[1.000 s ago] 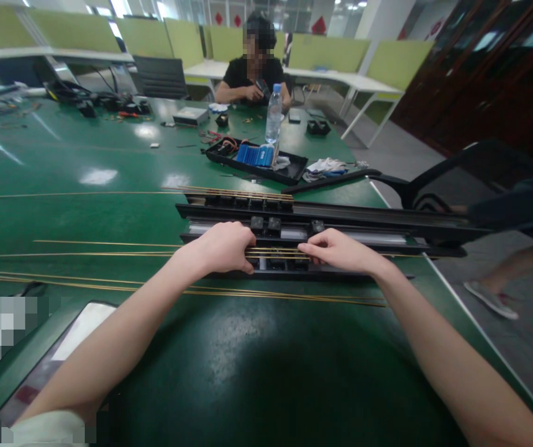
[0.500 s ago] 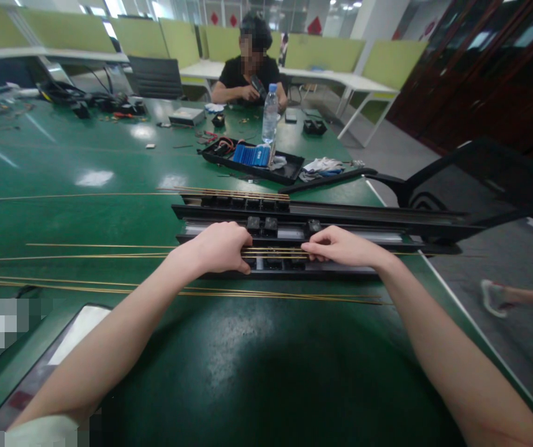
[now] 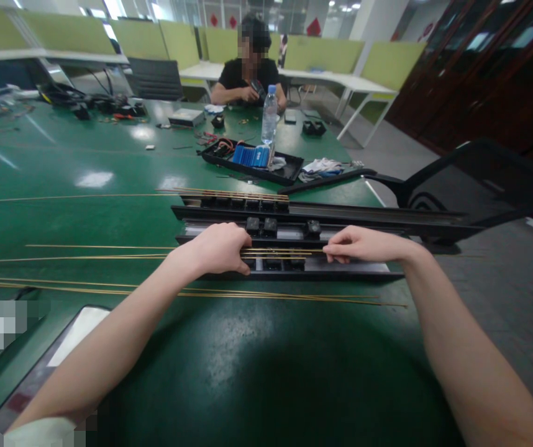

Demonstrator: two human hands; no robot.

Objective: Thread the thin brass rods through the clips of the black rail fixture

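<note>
The golden rods (image 3: pixel 281 252) lie with their long axis left to right, along the nearest black channel (image 3: pixel 325 275) on the desk (image 3: pixel 294 360), and run on past its left end. From the right hand (image 3: pixel 364 243) they extend leftward; its fingers are pinched together, apparently on one rod at the tips. The left hand (image 3: pixel 215 247) is the nearer to the bundle, arched over it with thumb toward the near wall (its grip on the rods cannot be confirmed, the palm being hidden). Contents noted: the nearest channel carries black blocks (image 3: pixel 294 264) beneath the rods; the middle channel (image 3: pixel 359 236) holds further blocks (image 3: pixel 270 226); the black tray (image 3: pixel 293 167) beyond contains a blue finned part (image 3: pixel 250 156) and reddish cables (image 3: pixel 223 146).
</note>
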